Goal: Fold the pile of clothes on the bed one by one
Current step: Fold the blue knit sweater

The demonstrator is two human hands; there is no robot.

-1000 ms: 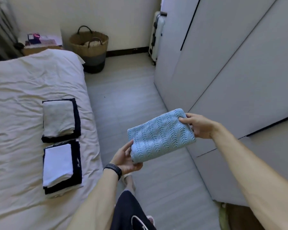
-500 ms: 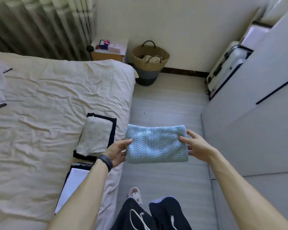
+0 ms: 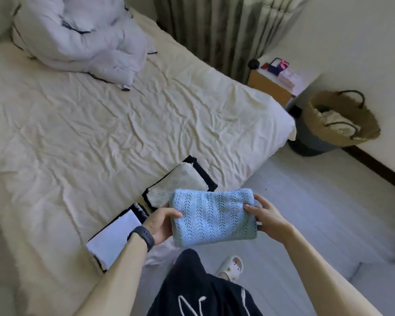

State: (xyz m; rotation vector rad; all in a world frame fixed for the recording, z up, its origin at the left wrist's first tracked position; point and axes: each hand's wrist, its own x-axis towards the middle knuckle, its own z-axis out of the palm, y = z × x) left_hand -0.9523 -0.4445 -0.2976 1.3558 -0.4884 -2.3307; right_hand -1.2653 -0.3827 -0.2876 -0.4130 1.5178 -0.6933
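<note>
One folded blue knit [image 3: 212,217], lower centre, pinched at its ends by left hand [image 3: 161,225] and right hand [image 3: 268,218]. Folding judged done; placement on bed [image 3: 100,133] beside grey-topped stack [image 3: 180,183] called for next.

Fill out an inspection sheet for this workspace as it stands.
Surface: bed, wrinkled cream sheet.
Job's things: blue knit, folded, held in the air; two folded stacks near the bed's edge, white-topped stack and grey-topped stack, each on dark cloth.
Clutter: rumpled white duvet at the far end.
Hands: left hand and right hand grip the knit's ends.
Cables: nothing seen.
Surroundings: woven basket, nightstand, curtain, slipper on the floor.
</note>
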